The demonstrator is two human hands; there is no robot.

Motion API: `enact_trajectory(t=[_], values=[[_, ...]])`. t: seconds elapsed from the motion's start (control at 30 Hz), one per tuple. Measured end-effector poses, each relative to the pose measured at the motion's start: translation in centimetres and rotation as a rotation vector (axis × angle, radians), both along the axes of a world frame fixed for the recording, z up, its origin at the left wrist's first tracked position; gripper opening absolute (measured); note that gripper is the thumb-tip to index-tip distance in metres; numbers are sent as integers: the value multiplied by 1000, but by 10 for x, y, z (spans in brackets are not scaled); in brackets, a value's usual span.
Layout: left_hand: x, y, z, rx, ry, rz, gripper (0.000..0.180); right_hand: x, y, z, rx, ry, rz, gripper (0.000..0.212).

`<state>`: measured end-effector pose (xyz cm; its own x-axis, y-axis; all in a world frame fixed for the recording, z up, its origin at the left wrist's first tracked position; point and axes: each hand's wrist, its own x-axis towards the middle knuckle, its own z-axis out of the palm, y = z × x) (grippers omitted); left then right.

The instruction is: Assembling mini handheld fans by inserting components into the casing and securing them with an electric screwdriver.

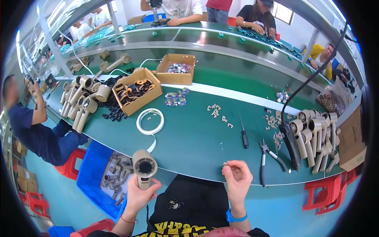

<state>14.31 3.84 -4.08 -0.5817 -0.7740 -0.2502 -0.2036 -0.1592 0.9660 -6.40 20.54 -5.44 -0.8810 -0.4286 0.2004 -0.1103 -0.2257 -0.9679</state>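
My left hand (136, 197) is closed round the handle of a beige handheld fan (144, 162), its round head upright at the table's near edge. In my right hand (239, 179) a small beige piece (225, 164) is pinched between thumb and fingertips. Beyond the fan, a roll of white tape (161, 125) lies with its loose end trailing toward me. Small beige clips (215, 111) are scattered past my right hand. To the right of them are a screwdriver (245, 136), cutting pliers (263, 162) and a black electric screwdriver (291, 148) on a cable.
Beige fan bodies are piled at left (81, 106) and right (312, 126). Cardboard boxes (146, 96) hold black and orange parts and small motors. A blue bin (89, 175) of grey-beige parts stands below the table edge. Red stools (323, 193) and several people are around the bench.
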Motion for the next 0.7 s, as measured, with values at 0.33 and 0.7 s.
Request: enact_trajectory(t=[0.33,0.7], values=[[32,7,-20,-166,-150,-7,22,0,-2,1,26,13,15,13],[50,-8,-63,-612,-364,114,19,1,-1,-2,43,30,34,14]])
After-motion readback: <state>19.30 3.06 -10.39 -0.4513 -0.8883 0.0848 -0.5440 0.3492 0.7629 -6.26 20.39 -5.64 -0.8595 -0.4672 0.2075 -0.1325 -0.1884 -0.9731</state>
